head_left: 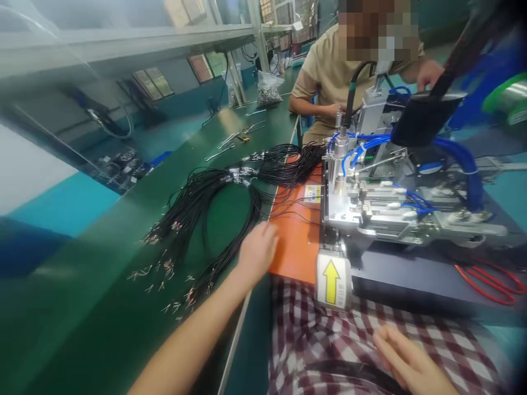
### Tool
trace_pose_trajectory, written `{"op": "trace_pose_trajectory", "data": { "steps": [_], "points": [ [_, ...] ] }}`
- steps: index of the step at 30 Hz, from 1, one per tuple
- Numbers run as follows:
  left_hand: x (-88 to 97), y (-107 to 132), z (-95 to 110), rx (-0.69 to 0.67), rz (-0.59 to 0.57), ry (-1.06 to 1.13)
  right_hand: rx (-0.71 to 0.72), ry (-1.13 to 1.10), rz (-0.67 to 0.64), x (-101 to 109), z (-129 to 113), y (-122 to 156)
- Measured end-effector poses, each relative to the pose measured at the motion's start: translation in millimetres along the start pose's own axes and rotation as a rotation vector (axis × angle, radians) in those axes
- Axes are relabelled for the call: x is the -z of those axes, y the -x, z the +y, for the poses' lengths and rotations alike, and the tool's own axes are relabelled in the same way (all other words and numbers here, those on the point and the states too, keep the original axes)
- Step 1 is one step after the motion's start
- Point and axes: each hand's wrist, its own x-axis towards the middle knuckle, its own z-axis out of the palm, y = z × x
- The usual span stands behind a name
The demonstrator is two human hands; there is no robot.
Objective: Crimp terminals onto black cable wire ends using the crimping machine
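My left hand (259, 251) is at the border between the green table and the orange plate (294, 236), just beside a bundle of black cables (247, 219). Its fingers look bent but are smeared by motion, so any grip on a cable cannot be made out. The cables lie looped on the table, with stripped, coloured wire ends (191, 293) toward the near left. Low over the checked cloth on my lap, my right hand (401, 354) holds nothing visible, its fingers stretched out. In front of it stands a metal machine (370, 203) with blue air hoses.
A co-worker (329, 71) sits behind the machine. Tweezer-like tools (230, 140) and a bag of small parts (268, 90) lie farther back on the green table (135, 340). A white block with a yellow arrow (332, 280) juts toward me. Red tubing (489, 280) lies at the right.
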Motion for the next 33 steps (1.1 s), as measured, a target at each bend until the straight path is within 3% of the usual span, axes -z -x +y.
{"op": "trace_pose_trajectory", "data": {
  "steps": [4, 7, 10, 16, 20, 24, 27, 30, 33],
  "points": [
    [28.4, 39, -37, 0.254, 0.040, -0.049, -0.051, 0.032, -0.021, 3, -3, 4],
    [37.7, 44, -52, 0.348, 0.024, 0.034, 0.011, 0.036, 0.027, 2, -13, 8],
    [45.4, 38, -51, 0.422, -0.008, 0.198, 0.065, 0.062, 0.024, 0, -34, 14],
    [59.5, 15, -16, 0.480, -0.184, 0.751, 0.165, 0.017, -0.062, -20, -95, 18],
    [45.2, 3, 22, 0.463, -0.235, 1.011, 0.207, -0.217, -0.212, -42, -128, 8],
    [30.3, 8, 44, 0.453, -0.258, 1.093, 0.116, -0.448, -0.479, -47, -137, 6],
    [31.9, 19, 48, 0.281, -0.264, 0.775, 0.061, -0.396, -0.460, -34, -133, 9],
    [38.3, 26, 53, -0.077, -0.186, 0.201, 0.090, -0.206, -0.274, -19, -134, 7],
    [38.5, 23, 59, -0.346, -0.255, 0.083, 0.219, -0.056, -0.193, -5, -140, 0]
  ]
}}
